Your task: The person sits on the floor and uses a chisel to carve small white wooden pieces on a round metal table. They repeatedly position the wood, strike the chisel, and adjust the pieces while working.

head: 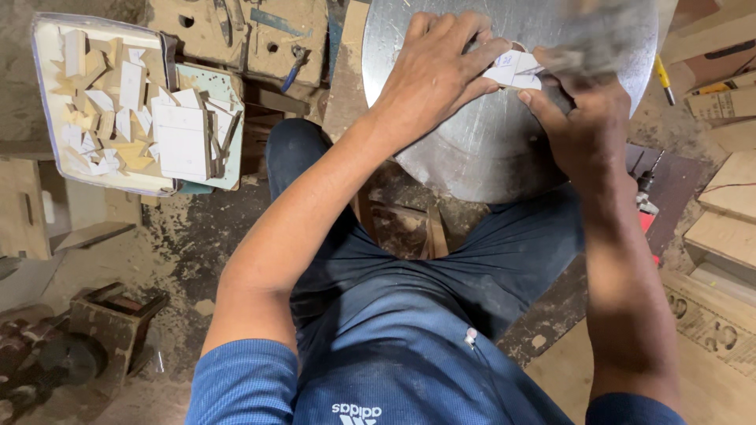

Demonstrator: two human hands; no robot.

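Both hands meet over a round metal plate (488,149). The left hand (437,75) lies flat with its fingers spread, pressing a small pale wooden piece (516,69) down onto the plate; the piece carries some pen marks and sits under the fingertips, at the far side of the plate. The right hand (583,130) comes in just beside it, fingers curled and closed around a tool (587,47) that is too blurred to make out (only a grey smear shows above the knuckles). The tool's end is touching or nearly touching the piece; which, I cannot tell.

Well to the left of the left hand stands a shallow tray (47,47) heaped with similar pale wooden offcuts (118,110). Right of the right hand lie plywood boards (728,208) and a yellow-handled screwdriver (664,79).
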